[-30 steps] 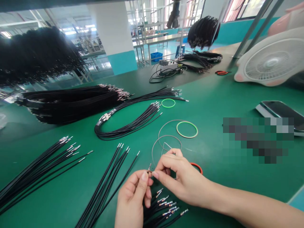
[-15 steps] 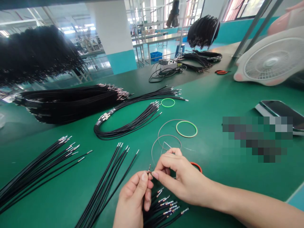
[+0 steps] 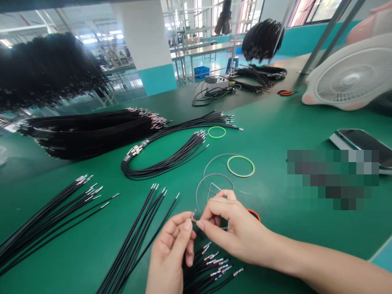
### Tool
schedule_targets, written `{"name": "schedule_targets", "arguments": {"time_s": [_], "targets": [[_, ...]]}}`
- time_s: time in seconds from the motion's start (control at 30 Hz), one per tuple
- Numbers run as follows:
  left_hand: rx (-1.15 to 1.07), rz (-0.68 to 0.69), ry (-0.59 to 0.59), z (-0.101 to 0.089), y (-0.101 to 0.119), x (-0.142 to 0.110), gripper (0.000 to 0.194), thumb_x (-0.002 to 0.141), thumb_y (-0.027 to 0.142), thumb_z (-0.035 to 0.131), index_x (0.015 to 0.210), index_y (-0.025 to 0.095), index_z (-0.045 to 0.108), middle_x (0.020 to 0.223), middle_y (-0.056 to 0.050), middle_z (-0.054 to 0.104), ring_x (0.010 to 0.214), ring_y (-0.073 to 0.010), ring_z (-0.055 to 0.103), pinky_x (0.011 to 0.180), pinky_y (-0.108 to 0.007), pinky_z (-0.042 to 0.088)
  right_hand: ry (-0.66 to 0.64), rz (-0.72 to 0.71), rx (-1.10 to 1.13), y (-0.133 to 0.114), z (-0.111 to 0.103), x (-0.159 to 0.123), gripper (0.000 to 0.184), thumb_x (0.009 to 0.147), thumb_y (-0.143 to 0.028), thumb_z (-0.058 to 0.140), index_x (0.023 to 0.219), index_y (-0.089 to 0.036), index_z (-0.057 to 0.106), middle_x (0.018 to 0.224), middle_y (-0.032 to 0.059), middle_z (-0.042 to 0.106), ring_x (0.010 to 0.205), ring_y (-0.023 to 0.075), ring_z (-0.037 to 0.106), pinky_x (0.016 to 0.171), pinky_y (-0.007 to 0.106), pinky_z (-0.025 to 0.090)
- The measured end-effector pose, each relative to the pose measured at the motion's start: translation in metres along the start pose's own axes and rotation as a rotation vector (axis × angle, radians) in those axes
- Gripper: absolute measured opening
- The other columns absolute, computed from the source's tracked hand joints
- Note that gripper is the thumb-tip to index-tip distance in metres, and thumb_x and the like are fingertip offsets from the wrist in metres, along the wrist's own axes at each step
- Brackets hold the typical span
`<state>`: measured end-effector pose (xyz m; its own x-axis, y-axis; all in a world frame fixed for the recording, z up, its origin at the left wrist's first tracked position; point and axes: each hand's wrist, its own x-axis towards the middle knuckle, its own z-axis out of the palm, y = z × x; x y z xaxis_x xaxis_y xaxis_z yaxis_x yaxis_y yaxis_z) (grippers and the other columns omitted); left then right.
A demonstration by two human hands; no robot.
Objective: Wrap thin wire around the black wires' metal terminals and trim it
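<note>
My left hand [image 3: 173,245] is closed in a pinch on a black cable whose metal tip [image 3: 194,213] sticks up between thumb and forefinger. Most of that cable is hidden by the hand. My right hand [image 3: 232,228] pinches a thin reddish-brown strand [image 3: 194,220] beside the tip, thumb and forefinger together. Behind the fingers, a thin grey wire [image 3: 204,175] loops over the green table. Under the hands lie several black cables with metal terminals [image 3: 219,263]. To the left of them is another group of black cables [image 3: 137,232]. An orange loop [image 3: 255,214] is partly hidden behind my right hand.
More black cables [image 3: 52,216] lie at left, with a thick bundle [image 3: 92,132] and a curved bundle [image 3: 159,171] behind. Two green rings [image 3: 217,132] [image 3: 241,166] rest mid-table. At right are a phone [image 3: 364,143], a blurred-out patch and a white fan [image 3: 352,77].
My left hand has shifted slightly, and the metal tip in it now leans to the right. A little more of the reddish-brown strand shows between the hands. My right hand has barely moved.
</note>
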<state>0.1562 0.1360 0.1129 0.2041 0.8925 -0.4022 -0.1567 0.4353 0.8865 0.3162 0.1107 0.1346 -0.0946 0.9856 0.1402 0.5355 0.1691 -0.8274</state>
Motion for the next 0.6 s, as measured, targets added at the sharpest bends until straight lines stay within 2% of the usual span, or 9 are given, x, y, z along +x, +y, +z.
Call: {"name": "schedule_targets", "arguments": {"time_s": [0.23, 0.43, 0.6], "targets": [[0.010, 0.038, -0.001, 0.0019, 0.0002, -0.0004, 0.030, 0.072, 0.043, 0.078, 0.082, 0.017, 0.070, 0.066, 0.003, 0.058, 0.045, -0.0034, 0.041, 0.039, -0.015, 0.032, 0.001, -0.006, 0.010, 0.0011, 0.0003, -0.0001, 0.022, 0.089, -0.019, 0.055, 0.067, -0.020, 0.050, 0.062, -0.0055, 0.051, 0.069, 0.0138, 0.049, 0.089, 0.037, 0.031], [0.093, 0.004, -0.059, -0.0025, -0.0031, 0.0019, 0.035, 0.074, 0.049, 0.075, 0.073, 0.015, 0.068, 0.057, 0.005, 0.050, 0.044, -0.0030, 0.036, 0.040, -0.014, 0.029, 0.001, -0.035, 0.004, 0.0019, 0.0002, -0.0006, 0.022, 0.089, -0.019, 0.054, 0.067, -0.020, 0.050, 0.062, -0.0063, 0.049, 0.066, 0.0122, 0.047, 0.091, 0.037, 0.030], [0.095, 0.039, -0.007, -0.0016, -0.0082, 0.0006, 0.038, 0.071, 0.052, 0.076, 0.075, 0.015, 0.067, 0.054, 0.006, 0.047, 0.045, -0.0031, 0.033, 0.041, -0.014, 0.026, -0.002, -0.073, 0.009, 0.0029, 0.0023, -0.0011, 0.023, 0.089, -0.017, 0.053, 0.067, -0.019, 0.047, 0.062, -0.0074, 0.047, 0.061, 0.0098, 0.043, 0.094, 0.039, 0.027]]}}
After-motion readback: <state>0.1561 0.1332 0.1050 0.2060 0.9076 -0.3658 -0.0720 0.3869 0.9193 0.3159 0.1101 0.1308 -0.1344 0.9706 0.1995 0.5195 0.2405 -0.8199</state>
